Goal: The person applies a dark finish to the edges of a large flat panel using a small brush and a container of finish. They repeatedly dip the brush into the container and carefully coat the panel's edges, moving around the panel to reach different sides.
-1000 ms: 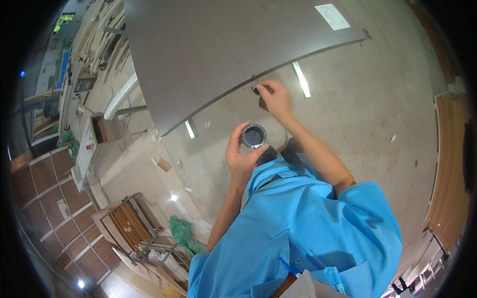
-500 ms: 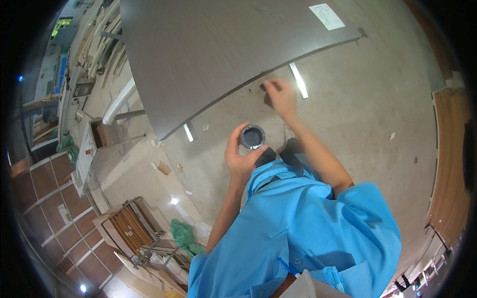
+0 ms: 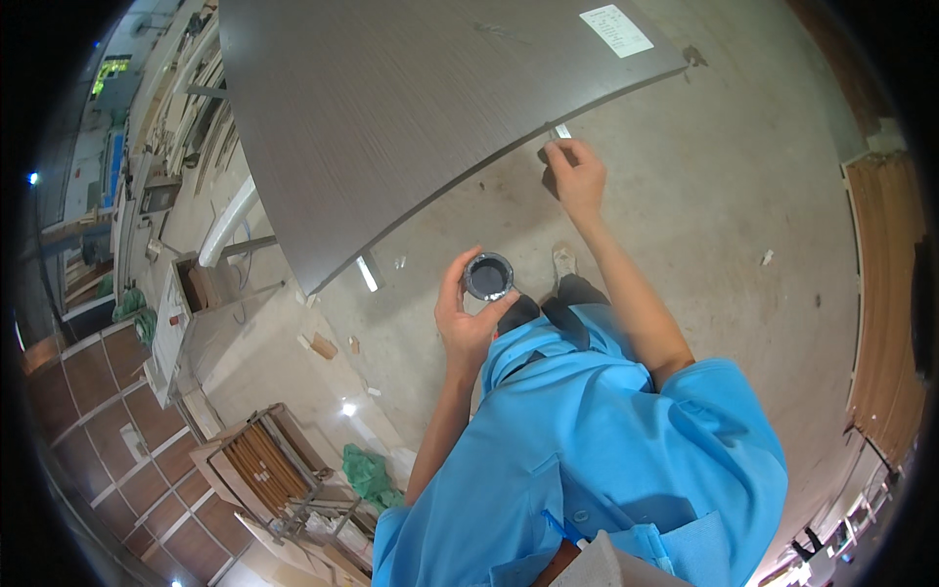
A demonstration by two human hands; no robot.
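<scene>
My left hand (image 3: 462, 311) is wrapped round a small round pot (image 3: 489, 277) with a pale, smeared rim and a dark grey inside, held in front of my waist. Above it and to the right, my right hand (image 3: 579, 181) is at the long edge of a dark wood-grain panel (image 3: 391, 117). Thumb and fingers there are pinched together; a dark patch shows by the fingertips, and what they hold is too small to make out. A white printed label (image 3: 616, 31) lies on the panel near its far right corner.
Pale support bars (image 3: 367, 273) stick out under the panel's near edge. Stacked brown boards (image 3: 890, 303) stand at the right. To the lower left are a rack of boards (image 3: 259, 465) and a green plastic bag (image 3: 370, 476). Scraps (image 3: 323, 345) lie on the concrete floor.
My right hand has moved to the right along the panel edge, now in front of the right support bar. The pot stays in my left hand; the view has shifted slightly.
</scene>
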